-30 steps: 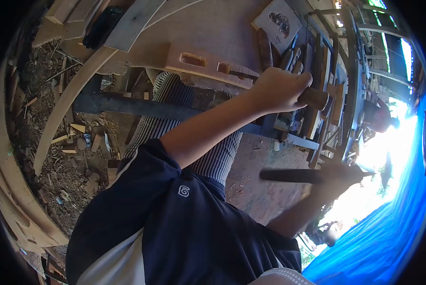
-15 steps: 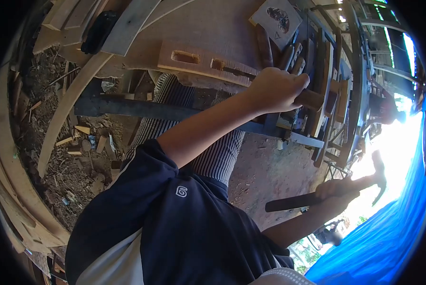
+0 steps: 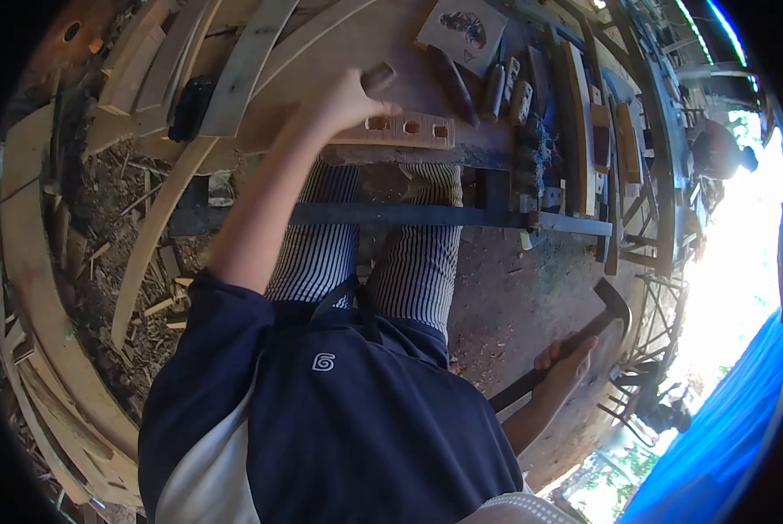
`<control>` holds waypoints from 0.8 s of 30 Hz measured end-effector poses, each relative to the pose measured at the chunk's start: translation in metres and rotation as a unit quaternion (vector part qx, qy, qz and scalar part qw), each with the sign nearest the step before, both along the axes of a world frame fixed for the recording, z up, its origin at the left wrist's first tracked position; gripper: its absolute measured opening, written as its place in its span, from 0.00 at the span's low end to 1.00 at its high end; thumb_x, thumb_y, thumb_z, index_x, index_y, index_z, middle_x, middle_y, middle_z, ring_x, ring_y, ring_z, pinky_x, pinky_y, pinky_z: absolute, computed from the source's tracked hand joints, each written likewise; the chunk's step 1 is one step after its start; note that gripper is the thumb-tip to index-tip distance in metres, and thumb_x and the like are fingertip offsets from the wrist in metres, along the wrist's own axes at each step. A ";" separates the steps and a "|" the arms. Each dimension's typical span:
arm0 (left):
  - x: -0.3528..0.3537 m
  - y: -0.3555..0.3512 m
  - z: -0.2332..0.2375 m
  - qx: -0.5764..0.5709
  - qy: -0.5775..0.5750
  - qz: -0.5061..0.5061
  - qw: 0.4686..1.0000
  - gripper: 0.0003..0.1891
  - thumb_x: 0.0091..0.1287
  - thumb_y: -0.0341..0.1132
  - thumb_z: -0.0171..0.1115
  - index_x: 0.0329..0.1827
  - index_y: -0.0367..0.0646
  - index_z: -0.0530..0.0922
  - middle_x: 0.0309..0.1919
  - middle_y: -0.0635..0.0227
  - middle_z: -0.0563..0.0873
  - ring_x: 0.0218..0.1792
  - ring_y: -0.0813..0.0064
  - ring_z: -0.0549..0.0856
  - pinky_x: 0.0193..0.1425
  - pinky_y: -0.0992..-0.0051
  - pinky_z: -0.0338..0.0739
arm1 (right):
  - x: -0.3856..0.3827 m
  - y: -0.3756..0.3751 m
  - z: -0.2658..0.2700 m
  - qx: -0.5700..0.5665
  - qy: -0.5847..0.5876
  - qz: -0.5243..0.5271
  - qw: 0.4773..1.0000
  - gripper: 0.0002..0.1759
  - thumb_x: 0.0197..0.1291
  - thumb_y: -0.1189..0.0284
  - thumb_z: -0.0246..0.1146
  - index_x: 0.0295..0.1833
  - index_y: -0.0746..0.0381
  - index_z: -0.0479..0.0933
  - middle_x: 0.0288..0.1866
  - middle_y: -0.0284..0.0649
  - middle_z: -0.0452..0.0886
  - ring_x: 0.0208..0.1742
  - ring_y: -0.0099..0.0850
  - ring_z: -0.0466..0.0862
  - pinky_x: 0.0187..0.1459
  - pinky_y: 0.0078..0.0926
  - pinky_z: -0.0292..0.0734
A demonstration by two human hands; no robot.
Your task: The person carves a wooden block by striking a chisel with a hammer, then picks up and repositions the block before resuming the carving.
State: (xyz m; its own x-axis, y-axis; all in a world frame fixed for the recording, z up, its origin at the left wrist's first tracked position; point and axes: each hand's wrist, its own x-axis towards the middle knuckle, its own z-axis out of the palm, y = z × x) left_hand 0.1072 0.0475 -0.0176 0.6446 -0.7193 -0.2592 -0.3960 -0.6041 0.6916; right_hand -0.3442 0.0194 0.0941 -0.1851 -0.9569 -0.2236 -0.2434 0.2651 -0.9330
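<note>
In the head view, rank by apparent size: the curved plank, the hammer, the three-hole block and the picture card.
1. curved plank, longest by far.
2. hammer, possibly helped by nearness.
3. three-hole block and picture card: alike, unranked; the left hand hides part of the block.

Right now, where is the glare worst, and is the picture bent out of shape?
Head view: blown-out daylight at the right edge, beyond the hammer in the right hand; fisheye curves the planks and blackens the corners; the left hand on the wood block is clearly lit.
</note>
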 end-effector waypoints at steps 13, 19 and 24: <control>0.012 -0.028 -0.043 0.054 -0.012 -0.031 0.998 0.30 0.42 0.41 0.82 0.44 0.31 0.80 0.33 0.54 0.88 0.35 0.61 0.88 0.43 0.66 0.80 | -0.048 0.030 -0.059 0.054 -0.026 0.067 0.996 0.27 0.70 0.44 0.48 0.32 0.58 0.65 0.17 0.32 0.65 0.12 0.22 0.65 0.14 0.22 0.60; 0.006 -0.019 -0.029 0.049 -0.035 -0.030 0.998 0.30 0.43 0.37 0.81 0.47 0.31 0.77 0.36 0.52 0.86 0.30 0.65 0.87 0.35 0.67 0.80 | -0.059 0.045 -0.075 0.080 -0.017 0.090 0.993 0.28 0.70 0.44 0.48 0.30 0.57 0.65 0.17 0.31 0.66 0.12 0.21 0.66 0.14 0.22 0.61; -0.003 -0.009 -0.028 -0.010 0.024 -0.011 1.000 0.25 0.44 0.35 0.80 0.41 0.34 0.77 0.28 0.58 0.85 0.25 0.69 0.84 0.30 0.68 0.78 | -0.065 0.056 -0.090 0.104 -0.003 0.125 0.987 0.28 0.70 0.44 0.48 0.30 0.58 0.65 0.18 0.31 0.66 0.13 0.21 0.66 0.15 0.21 0.62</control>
State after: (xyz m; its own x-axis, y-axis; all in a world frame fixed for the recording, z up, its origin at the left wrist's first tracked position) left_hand 0.1044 0.0390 -0.0455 0.6154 -0.7387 -0.2749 -0.3761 -0.5817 0.7212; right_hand -0.4094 0.0756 0.0040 0.0528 -0.9062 -0.4196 -0.3193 0.3828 -0.8669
